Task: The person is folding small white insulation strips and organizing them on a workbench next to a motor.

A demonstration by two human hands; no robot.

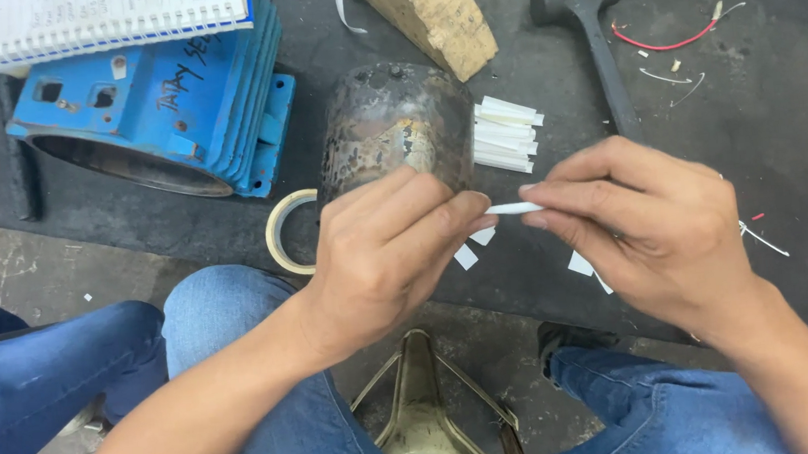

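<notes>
While a spiral notebook (93,18) lies on top of the blue finned metal motor housing (160,107) at far left, a roll of pale tape (280,233) sits on the dark mat (785,125) just beside a rusty dark cylindrical motor core (393,126). Left hand (382,253) is closed, fingertips pinching one end of a thin white paper strip (513,209); right hand (642,221) pinches the other end, strip held level between them above the mat. Stack of similar white strips (505,133) rests against the core's right side. Wooden block (434,10) above, black rubber mallet (597,35) further right, red wire scrap (665,41) beyond.
</notes>
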